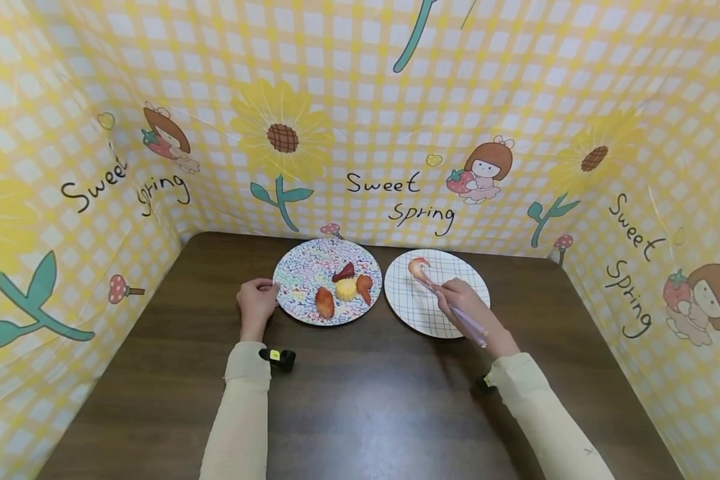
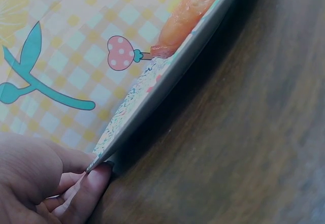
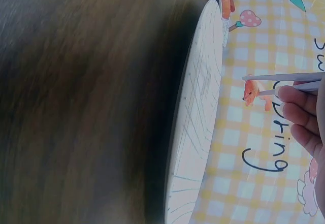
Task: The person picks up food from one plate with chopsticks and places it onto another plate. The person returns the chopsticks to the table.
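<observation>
My left hand (image 1: 258, 303) pinches the left rim of a plate (image 1: 300, 263) speckled in many colours; in the left wrist view, thumb and fingers (image 2: 84, 191) clasp that edge. On this plate lie an orange-brown fried piece (image 1: 325, 303), a yellow piece (image 1: 346, 289), a dark red drumstick-shaped piece (image 1: 344, 271) and a browned wing-like piece (image 1: 364, 289). A pair of pale purple chopsticks (image 1: 468, 323) is in my right hand (image 1: 465, 303). Between their tips is an orange shrimp (image 1: 418, 268), held above a white plate with grid lines (image 1: 408, 307). The right wrist view shows the shrimp (image 3: 250, 93) raised off that plate.
Both plates stand side by side towards the back of a dark wooden table (image 1: 348, 400). A yellow checked cloth (image 1: 360, 120) with flowers and cartoon figures walls in the back and both sides. Each wrist wears a small black camera (image 1: 282, 360).
</observation>
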`<action>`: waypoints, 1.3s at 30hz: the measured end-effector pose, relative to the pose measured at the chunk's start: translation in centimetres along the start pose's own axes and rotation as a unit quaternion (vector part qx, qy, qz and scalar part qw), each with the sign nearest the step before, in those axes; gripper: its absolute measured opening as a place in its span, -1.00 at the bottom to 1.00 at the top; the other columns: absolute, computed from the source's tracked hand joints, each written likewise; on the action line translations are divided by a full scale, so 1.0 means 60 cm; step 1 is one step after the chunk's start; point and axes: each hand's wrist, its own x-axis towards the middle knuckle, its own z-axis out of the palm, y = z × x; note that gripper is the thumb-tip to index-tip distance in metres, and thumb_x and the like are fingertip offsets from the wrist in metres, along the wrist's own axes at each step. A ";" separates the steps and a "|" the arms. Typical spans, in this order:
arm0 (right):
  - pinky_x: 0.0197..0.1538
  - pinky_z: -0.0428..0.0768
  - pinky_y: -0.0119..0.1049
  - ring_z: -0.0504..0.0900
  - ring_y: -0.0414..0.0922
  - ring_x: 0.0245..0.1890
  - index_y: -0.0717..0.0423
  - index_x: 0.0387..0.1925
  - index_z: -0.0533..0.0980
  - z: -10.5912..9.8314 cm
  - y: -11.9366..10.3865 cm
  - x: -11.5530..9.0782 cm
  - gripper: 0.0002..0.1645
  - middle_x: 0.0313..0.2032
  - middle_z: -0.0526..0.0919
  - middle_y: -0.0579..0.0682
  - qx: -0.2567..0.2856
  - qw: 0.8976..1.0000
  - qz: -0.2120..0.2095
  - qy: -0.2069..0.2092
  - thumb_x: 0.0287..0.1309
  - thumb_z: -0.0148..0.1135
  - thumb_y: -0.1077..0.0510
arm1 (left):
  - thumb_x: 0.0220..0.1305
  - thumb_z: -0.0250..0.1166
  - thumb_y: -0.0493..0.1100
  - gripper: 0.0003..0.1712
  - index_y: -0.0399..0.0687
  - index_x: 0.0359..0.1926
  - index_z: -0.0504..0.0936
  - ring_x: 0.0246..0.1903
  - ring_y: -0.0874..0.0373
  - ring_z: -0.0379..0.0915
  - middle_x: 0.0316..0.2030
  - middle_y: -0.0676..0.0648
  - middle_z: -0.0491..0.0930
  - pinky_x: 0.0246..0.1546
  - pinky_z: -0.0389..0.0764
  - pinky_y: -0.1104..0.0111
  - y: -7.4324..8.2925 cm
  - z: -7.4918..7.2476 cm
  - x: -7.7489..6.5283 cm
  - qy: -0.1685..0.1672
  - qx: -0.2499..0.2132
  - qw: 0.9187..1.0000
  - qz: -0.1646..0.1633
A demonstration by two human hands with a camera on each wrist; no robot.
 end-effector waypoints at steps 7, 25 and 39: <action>-0.21 0.59 -0.05 0.58 0.08 -0.34 0.43 -0.17 0.68 0.008 -0.008 0.013 -0.73 -0.37 0.68 0.15 -0.006 1.000 -0.029 0.005 0.24 0.12 0.34 | 0.38 0.32 -0.15 -0.71 -0.30 -0.04 0.72 -0.38 0.08 0.65 -0.16 -0.30 0.72 -0.51 0.57 0.50 0.000 0.000 0.000 -0.002 0.003 1.000 -0.003; -0.25 0.60 -0.11 0.58 0.05 -0.39 0.38 -0.17 0.68 0.028 -0.014 0.063 -0.59 -0.41 0.65 0.11 -0.062 0.988 -0.137 0.020 0.46 -0.04 0.19 | 0.38 0.31 -0.14 -0.71 -0.30 -0.06 0.73 -0.29 -0.02 0.66 -0.16 -0.30 0.72 -0.49 0.54 0.50 -0.004 0.001 0.001 0.004 0.004 1.000 0.005; -0.18 0.61 -0.11 0.59 0.04 -0.34 0.37 -0.10 0.69 0.042 -0.036 0.112 -0.68 -0.38 0.66 0.11 -0.052 0.988 -0.144 0.011 0.37 0.07 0.26 | 0.38 0.32 -0.15 -0.71 -0.29 -0.05 0.73 -0.30 -0.03 0.68 -0.16 -0.30 0.72 -0.49 0.58 0.49 -0.005 0.001 0.001 0.003 -0.002 1.000 0.004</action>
